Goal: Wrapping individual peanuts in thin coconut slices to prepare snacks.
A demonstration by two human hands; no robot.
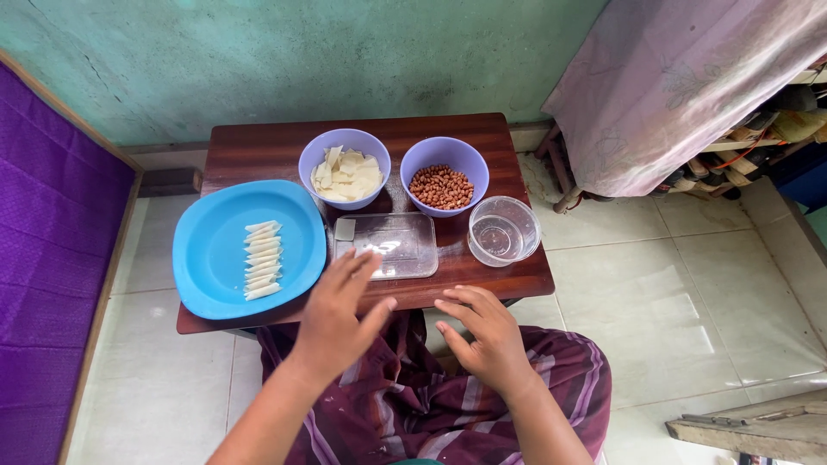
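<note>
Both hands empty, open: left hand [338,317] over clear tray [388,245], right hand [482,334] near surface [448,284] edge; probably between rolls.

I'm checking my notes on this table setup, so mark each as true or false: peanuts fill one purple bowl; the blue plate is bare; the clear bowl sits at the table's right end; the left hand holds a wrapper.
Peanuts fill one purple bowl: true.
The blue plate is bare: false, a row of pale rolls lies on it.
The clear bowl sits at the table's right end: true.
The left hand holds a wrapper: false, it is open and holds nothing.
</note>
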